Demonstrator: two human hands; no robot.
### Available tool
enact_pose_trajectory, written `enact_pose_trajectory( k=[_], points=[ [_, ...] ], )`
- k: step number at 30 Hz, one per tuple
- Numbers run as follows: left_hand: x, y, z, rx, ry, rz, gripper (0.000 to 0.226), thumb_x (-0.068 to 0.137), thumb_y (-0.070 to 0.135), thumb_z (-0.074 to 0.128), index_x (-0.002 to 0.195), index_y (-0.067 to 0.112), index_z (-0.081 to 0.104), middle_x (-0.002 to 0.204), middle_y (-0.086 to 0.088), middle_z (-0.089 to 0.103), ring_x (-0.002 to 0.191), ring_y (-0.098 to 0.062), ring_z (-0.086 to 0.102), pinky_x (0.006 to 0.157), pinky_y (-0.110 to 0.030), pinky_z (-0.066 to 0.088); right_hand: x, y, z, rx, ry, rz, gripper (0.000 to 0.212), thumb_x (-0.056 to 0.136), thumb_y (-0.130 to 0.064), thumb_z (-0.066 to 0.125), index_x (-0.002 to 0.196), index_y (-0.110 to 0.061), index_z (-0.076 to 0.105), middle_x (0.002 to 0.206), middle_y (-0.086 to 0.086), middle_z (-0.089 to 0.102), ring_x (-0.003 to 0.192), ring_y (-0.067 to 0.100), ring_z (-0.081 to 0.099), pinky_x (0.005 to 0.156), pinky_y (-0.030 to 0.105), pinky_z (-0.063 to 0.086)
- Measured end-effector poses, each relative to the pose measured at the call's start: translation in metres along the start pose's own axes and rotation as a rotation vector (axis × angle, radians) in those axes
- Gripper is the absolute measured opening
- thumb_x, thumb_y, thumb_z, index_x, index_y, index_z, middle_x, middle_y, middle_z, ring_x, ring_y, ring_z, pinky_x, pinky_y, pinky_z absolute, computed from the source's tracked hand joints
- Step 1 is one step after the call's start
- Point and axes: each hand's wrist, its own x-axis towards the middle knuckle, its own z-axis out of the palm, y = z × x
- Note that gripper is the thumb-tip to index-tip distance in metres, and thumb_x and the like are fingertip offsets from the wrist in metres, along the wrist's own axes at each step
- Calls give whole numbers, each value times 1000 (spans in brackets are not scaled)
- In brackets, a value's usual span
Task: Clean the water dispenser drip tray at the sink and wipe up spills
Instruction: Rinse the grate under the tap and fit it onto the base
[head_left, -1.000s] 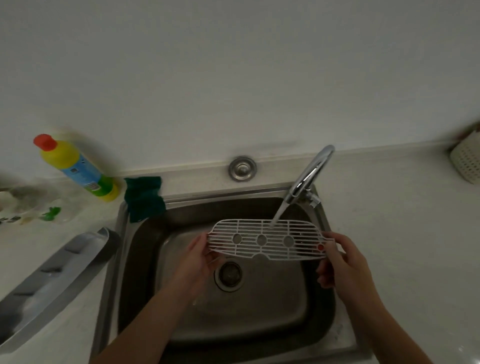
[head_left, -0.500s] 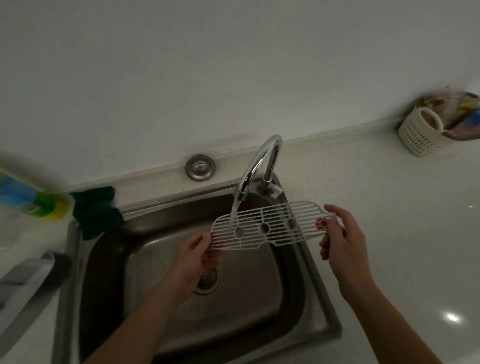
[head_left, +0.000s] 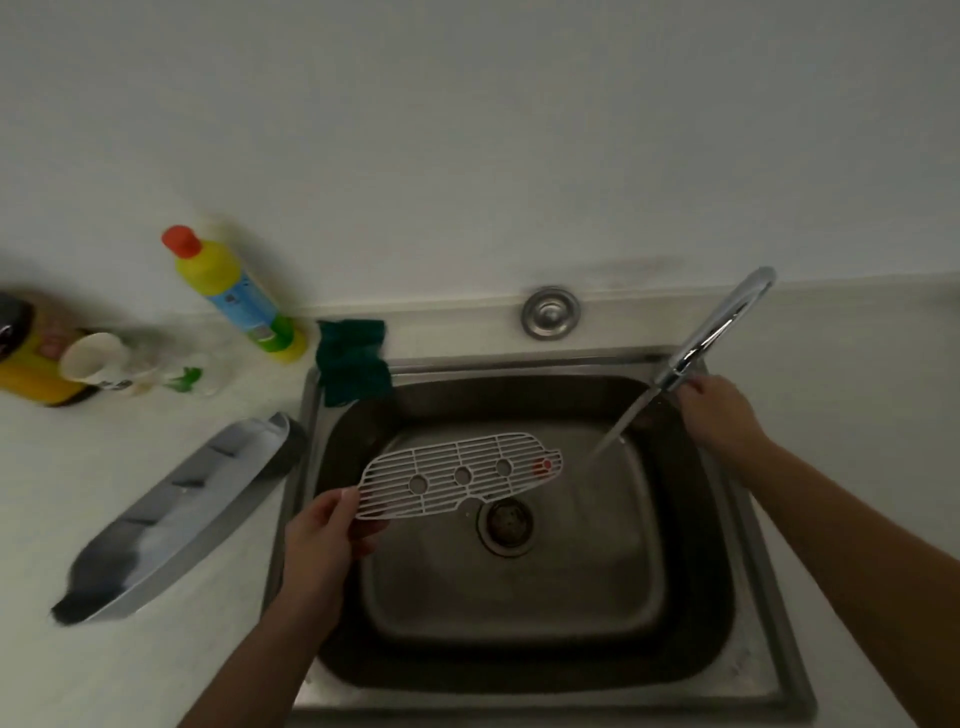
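Sink (head_left: 769, 670) as landmark. Left hand (head_left: 322, 530) pinches the near-left end of the white drip-tray grille (head_left: 457, 475), holding it over the basin, above and left of the drain (head_left: 506, 522). Right hand (head_left: 719, 415) at the sink's back-right corner, fingers curled at the faucet (head_left: 717, 327) base; whether it grips the handle, cannot tell. Water runs, falling right of the grille, not onto it. Tray body (head_left: 176, 514) lies on the desk left of the sink, apparently unwashed. Green cloth (head_left: 353, 364) draped at the back-left corner; detergent bottle (head_left: 234, 291) beyond. Judged: rinsing partway, wiping spills outstanding. Dim light; any residue on the grille unreadable.
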Motion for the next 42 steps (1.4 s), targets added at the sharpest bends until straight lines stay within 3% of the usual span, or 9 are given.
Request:
enact_pose_trajectory(
  k=[3,6,13,23,27,31,35,38,42],
  points=[
    [-10,12,-10,20,27,79,19,104,29,55,101,26,73,91,7,80,79,-10,77,69,-30,57,6,-4,-19,83,7,59,26,94,-26,57,80,-10,73,94,24,71,87,37,64,79,44,50],
    [-18,21,-18,50,57,194,18,103,30,57,98,26,74,88,4,80,76,-12,77,65,-30,57,-16,-4,-15,-1,-69,0,18,96,-23,61,94,-10,73,93,15,68,89,35,65,87,50,56],
    [-44,12,-13,336,83,302,14,102,27,58,97,25,71,86,2,76,79,-16,74,77,-44,64,-114,24,40,-33,-337,-121,17,97,-21,67,111,-14,72,106,5,72,100,20,67,80,27,46],
    [-93,6,-21,366,182,383,16,101,25,60,90,27,71,79,2,75,71,-14,74,61,-26,59,-149,51,52,36,-351,-224,16,98,-19,65,113,-13,70,102,0,65,93,11,59,69,17,39],
    [-106,7,-23,416,198,357,16,102,22,60,90,19,70,82,-2,75,77,-18,75,68,-35,64,-144,59,52,43,-366,-267,10,99,-20,66,108,-18,68,98,-3,65,86,7,59,66,12,38],
    [-119,10,-31,346,224,359,17,103,21,59,92,15,72,83,-4,76,74,-17,75,68,-36,65,-144,64,65,79,-363,-238,14,95,-18,69,108,-17,66,98,2,68,92,18,64,78,29,44],
    [-124,3,-43,275,225,327,19,104,19,57,96,11,73,84,-7,77,75,-20,76,64,-30,63,-152,64,87,114,-421,-205,57,86,-22,81,137,-13,56,100,1,67,88,14,62,81,32,49],
    [-121,-5,-49,118,170,201,21,104,18,56,100,6,72,90,-12,78,82,-26,77,68,-34,62,-159,47,95,202,-453,-238,109,72,-35,93,159,-15,30,143,12,54,125,24,56,102,44,51],
    [-117,-16,-73,-38,106,107,27,107,19,51,102,5,74,90,-14,79,81,-27,77,66,-31,58,-169,4,95,159,-480,-399,105,70,-37,94,156,-16,38,143,5,55,129,26,59,107,45,51]
  ],
)
